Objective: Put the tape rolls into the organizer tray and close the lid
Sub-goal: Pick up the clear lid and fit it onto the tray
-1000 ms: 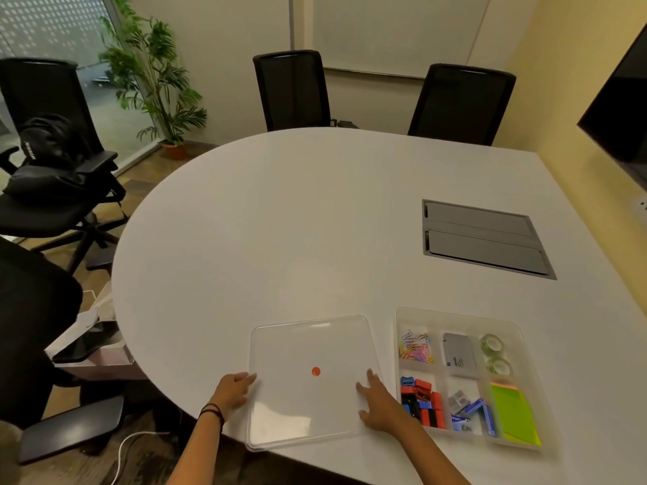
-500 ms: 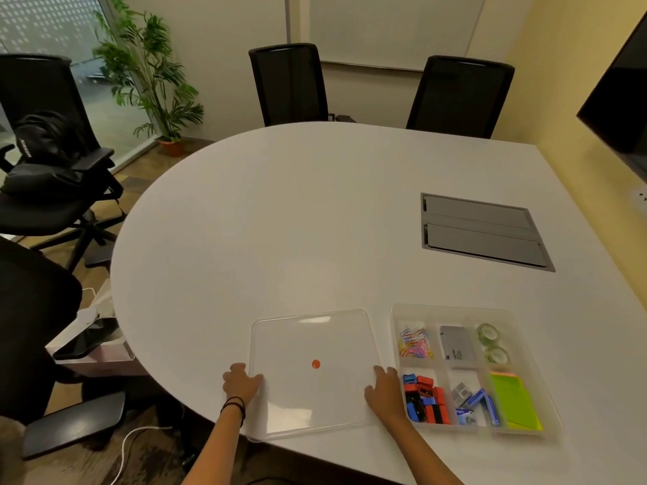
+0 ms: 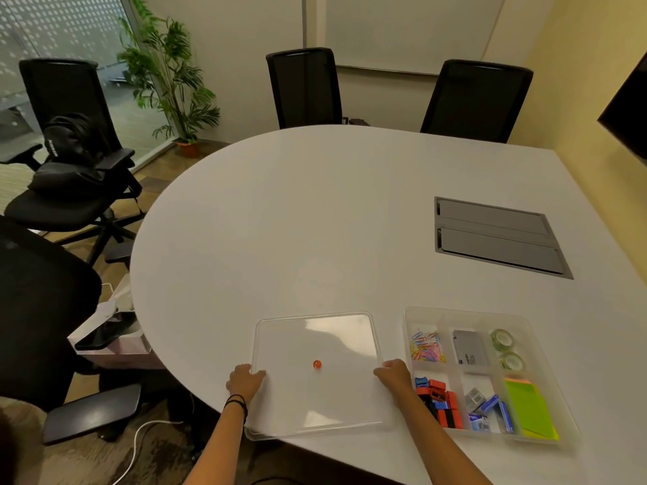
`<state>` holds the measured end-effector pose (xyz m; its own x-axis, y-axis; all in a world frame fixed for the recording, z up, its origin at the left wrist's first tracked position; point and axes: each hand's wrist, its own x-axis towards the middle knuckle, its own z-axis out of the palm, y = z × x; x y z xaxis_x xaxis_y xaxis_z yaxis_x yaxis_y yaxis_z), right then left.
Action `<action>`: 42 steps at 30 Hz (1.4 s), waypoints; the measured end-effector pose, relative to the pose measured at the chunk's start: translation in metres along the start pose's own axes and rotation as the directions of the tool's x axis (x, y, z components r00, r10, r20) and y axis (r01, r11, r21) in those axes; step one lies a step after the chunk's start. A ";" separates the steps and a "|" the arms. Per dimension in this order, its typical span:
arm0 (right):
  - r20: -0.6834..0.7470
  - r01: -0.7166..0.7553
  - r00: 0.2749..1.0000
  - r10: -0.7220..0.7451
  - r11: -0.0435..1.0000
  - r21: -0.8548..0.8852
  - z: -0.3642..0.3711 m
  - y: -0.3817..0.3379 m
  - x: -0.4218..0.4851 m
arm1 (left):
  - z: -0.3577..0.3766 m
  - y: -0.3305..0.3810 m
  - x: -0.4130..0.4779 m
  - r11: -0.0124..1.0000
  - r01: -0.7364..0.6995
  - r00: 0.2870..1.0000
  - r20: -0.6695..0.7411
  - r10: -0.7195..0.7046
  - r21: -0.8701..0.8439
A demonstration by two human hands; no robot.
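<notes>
A clear plastic lid (image 3: pixel 336 348) with a small orange dot lies flat on the white table near its front edge. My left hand (image 3: pixel 245 381) grips the lid's left edge and my right hand (image 3: pixel 394 376) grips its right edge. To the right stands the clear organizer tray (image 3: pixel 465 315), uncovered. Two green tape rolls (image 3: pixel 506 350) lie in its far right compartment. Other compartments hold coloured paper clips (image 3: pixel 427 348), a grey card box, red and black binder clips, staple boxes and green sticky notes (image 3: pixel 530 407).
A grey cable hatch (image 3: pixel 497 236) is set into the table behind the tray. Black office chairs stand at the far side and at the left, one with a bag on it. A potted plant stands at the back left. A box with a phone sits by the table's left edge.
Both hands have slid from the lid's near corners up along its side edges and closed on them. The lid's position has barely changed.
</notes>
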<state>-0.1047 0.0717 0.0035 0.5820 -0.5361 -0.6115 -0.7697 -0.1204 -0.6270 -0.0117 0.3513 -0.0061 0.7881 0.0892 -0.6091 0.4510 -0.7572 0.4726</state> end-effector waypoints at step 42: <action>-0.551 0.234 0.827 -0.115 0.960 0.152 -0.248 0.086 0.018 | 0.127 0.193 -0.062 0.941 -0.267 0.818 0.467 0.335 -0.207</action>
<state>-0.2254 -0.1560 0.0583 0.4246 -0.8897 -0.1678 -0.5631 -0.1144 -0.8184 -0.0269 0.1177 0.0419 0.6001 -0.4832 -0.6375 0.3004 -0.6024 0.7395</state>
